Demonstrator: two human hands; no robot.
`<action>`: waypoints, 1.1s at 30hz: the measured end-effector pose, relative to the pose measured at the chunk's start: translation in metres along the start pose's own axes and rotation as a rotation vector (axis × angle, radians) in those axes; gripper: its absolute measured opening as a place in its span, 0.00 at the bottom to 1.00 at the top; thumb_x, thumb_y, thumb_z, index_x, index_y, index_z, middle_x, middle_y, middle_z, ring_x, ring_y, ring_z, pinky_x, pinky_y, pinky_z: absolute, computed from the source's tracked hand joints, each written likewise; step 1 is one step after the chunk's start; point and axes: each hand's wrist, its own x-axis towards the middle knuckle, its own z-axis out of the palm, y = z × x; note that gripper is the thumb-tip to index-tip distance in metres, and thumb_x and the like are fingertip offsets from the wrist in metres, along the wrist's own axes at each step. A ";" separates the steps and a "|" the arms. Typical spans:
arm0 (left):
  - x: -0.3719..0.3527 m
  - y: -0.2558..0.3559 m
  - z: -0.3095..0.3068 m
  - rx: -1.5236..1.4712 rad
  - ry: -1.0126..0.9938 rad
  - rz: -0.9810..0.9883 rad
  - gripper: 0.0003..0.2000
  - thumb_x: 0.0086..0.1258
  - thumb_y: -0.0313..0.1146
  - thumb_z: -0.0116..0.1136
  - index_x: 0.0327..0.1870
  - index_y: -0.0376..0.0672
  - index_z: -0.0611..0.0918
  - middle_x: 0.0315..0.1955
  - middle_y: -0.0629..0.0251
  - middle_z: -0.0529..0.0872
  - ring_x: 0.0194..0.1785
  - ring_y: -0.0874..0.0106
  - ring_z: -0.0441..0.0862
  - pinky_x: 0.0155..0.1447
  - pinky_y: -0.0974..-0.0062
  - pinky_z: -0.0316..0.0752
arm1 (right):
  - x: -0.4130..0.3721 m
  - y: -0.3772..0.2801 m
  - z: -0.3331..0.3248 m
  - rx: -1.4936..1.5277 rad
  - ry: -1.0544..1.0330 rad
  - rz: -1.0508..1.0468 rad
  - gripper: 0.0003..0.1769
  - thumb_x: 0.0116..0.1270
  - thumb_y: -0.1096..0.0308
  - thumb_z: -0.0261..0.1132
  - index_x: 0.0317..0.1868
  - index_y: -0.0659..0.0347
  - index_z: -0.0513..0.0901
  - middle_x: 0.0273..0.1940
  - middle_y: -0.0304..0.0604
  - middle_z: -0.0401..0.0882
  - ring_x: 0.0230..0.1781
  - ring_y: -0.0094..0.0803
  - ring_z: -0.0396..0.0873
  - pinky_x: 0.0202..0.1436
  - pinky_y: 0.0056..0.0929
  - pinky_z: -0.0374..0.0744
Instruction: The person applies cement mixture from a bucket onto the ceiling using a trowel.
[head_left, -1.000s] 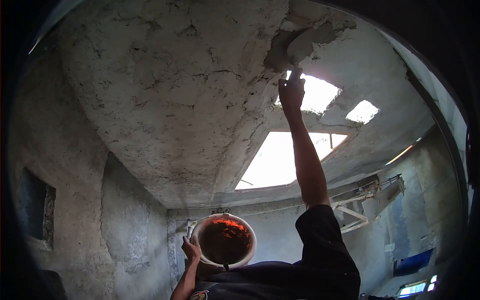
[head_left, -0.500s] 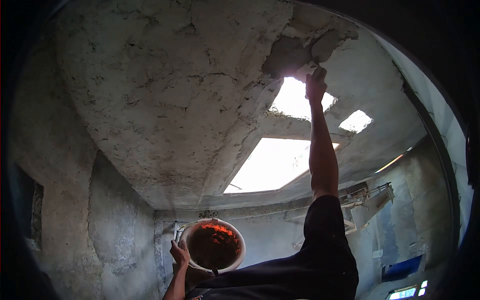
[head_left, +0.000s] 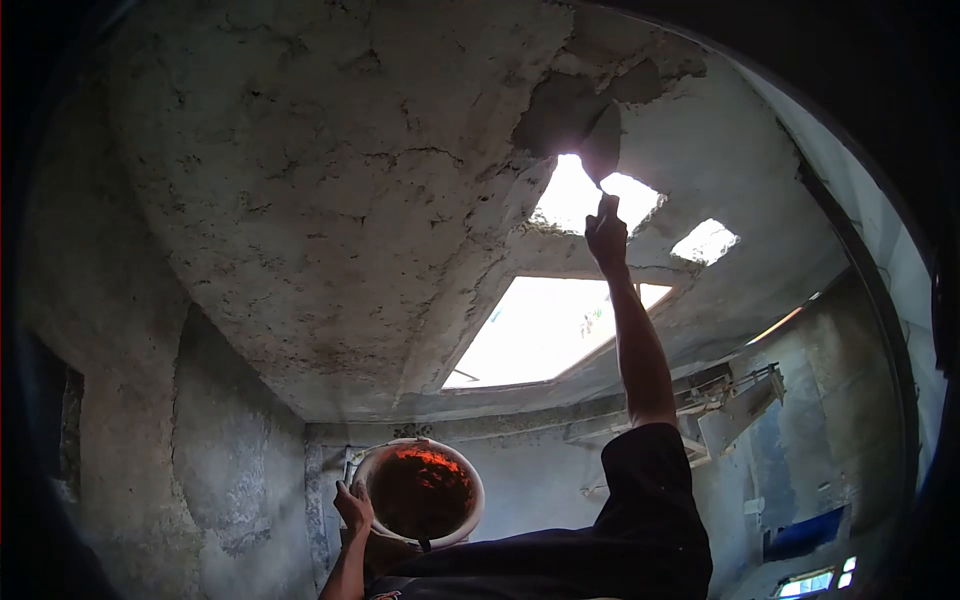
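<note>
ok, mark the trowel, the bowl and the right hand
trowel (head_left: 603,140), head view, on the blade.
bowl (head_left: 478,495), head view, on its right rim.
right hand (head_left: 606,238), head view, middle of the hand.

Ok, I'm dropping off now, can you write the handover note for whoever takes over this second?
Right hand: raised overhead, fingers closed on the trowel handle, blade at the dark patch on the ceiling.
Left hand: low, gripping the rim of the bowl, which holds a dark mix.
Done: a rough, cracked coat covers most of the ceiling.
Left: the area around the dark patch looks unfinished, and the bright gaps beside it are open.
</note>
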 end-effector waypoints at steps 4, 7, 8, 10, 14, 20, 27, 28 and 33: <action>0.002 0.024 -0.025 -0.072 -0.089 -0.070 0.22 0.63 0.43 0.52 0.44 0.28 0.71 0.37 0.36 0.76 0.43 0.44 0.74 0.46 0.57 0.68 | 0.004 0.003 -0.012 0.008 0.123 0.079 0.25 0.54 0.69 0.57 0.53 0.59 0.60 0.32 0.56 0.77 0.31 0.52 0.78 0.33 0.44 0.77; 0.000 0.019 -0.019 -0.036 -0.020 -0.022 0.22 0.62 0.43 0.53 0.42 0.28 0.71 0.36 0.36 0.77 0.43 0.44 0.74 0.46 0.57 0.69 | 0.047 -0.018 -0.040 -0.222 0.123 0.070 0.22 0.55 0.69 0.56 0.50 0.62 0.62 0.42 0.57 0.69 0.31 0.52 0.77 0.33 0.45 0.78; 0.000 0.021 -0.021 -0.038 -0.021 -0.024 0.22 0.62 0.43 0.53 0.42 0.28 0.71 0.36 0.36 0.77 0.43 0.44 0.74 0.46 0.57 0.69 | 0.066 -0.012 -0.038 -0.262 0.200 -0.017 0.23 0.55 0.67 0.56 0.50 0.64 0.61 0.42 0.61 0.71 0.31 0.53 0.77 0.32 0.46 0.77; 0.003 0.026 -0.026 -0.090 -0.056 -0.049 0.22 0.62 0.42 0.54 0.42 0.28 0.71 0.36 0.37 0.77 0.42 0.44 0.74 0.46 0.57 0.69 | 0.094 -0.009 -0.045 -0.178 0.137 0.031 0.25 0.55 0.65 0.57 0.51 0.66 0.60 0.38 0.62 0.74 0.32 0.54 0.77 0.33 0.47 0.77; 0.002 0.027 -0.022 -0.018 -0.004 -0.038 0.22 0.62 0.42 0.54 0.43 0.27 0.71 0.35 0.37 0.77 0.41 0.44 0.75 0.44 0.57 0.70 | 0.106 -0.003 -0.034 -0.363 0.102 0.014 0.27 0.56 0.62 0.57 0.53 0.66 0.60 0.39 0.61 0.75 0.34 0.55 0.77 0.38 0.47 0.77; 0.006 0.023 -0.023 -0.061 -0.160 -0.113 0.24 0.62 0.42 0.53 0.48 0.26 0.69 0.38 0.38 0.77 0.42 0.44 0.75 0.47 0.58 0.69 | 0.060 0.032 -0.013 -0.195 0.078 0.184 0.28 0.55 0.63 0.58 0.54 0.64 0.61 0.50 0.62 0.68 0.38 0.55 0.77 0.42 0.47 0.77; 0.001 0.004 -0.003 0.022 -0.005 0.005 0.26 0.62 0.43 0.52 0.50 0.25 0.69 0.39 0.37 0.77 0.44 0.46 0.75 0.50 0.59 0.69 | 0.029 0.039 -0.013 -0.138 0.122 0.295 0.20 0.60 0.61 0.53 0.51 0.60 0.63 0.49 0.62 0.69 0.37 0.56 0.77 0.39 0.46 0.77; 0.001 0.005 -0.004 0.007 -0.008 0.003 0.25 0.62 0.42 0.52 0.49 0.25 0.69 0.38 0.37 0.77 0.44 0.46 0.75 0.49 0.59 0.69 | 0.034 0.037 -0.013 -0.190 0.197 0.145 0.18 0.62 0.59 0.51 0.48 0.60 0.64 0.47 0.62 0.69 0.35 0.56 0.77 0.38 0.46 0.77; 0.002 0.023 -0.023 -0.037 -0.031 -0.019 0.24 0.62 0.41 0.53 0.47 0.25 0.70 0.37 0.37 0.77 0.42 0.45 0.75 0.47 0.58 0.70 | 0.085 -0.036 -0.055 -0.032 0.220 0.166 0.15 0.64 0.56 0.49 0.45 0.57 0.66 0.43 0.57 0.69 0.29 0.52 0.78 0.32 0.45 0.78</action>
